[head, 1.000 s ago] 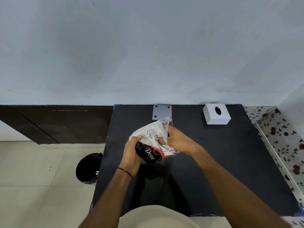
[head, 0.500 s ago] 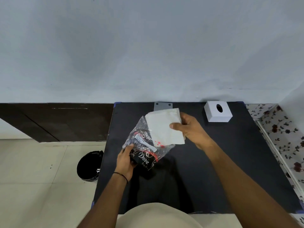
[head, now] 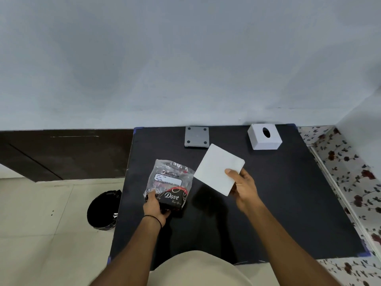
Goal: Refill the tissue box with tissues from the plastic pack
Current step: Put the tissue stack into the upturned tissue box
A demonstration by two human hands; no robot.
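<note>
My right hand [head: 244, 189] grips a square white stack of tissues [head: 218, 168] by its near right corner and holds it above the black table [head: 278, 203]. My left hand [head: 154, 209] holds the clear plastic pack [head: 170, 182] with its black and red "Dove" print by the lower end; the pack looks flat, and the tissues are clear of it. The white tissue box [head: 264, 137] with a dark oval slot on top stands at the table's far right, beyond the tissues and apart from both hands.
A grey square plate [head: 196, 137] with corner holes lies at the table's far middle edge. A black bin [head: 103, 211] stands on the tiled floor to the left. A floral-patterned surface [head: 350, 172] borders the table on the right. A pale wall rises behind.
My right hand has pulled the tissue stack out of the pack and carried it to the right. My left hand has lowered the pack to the left.
</note>
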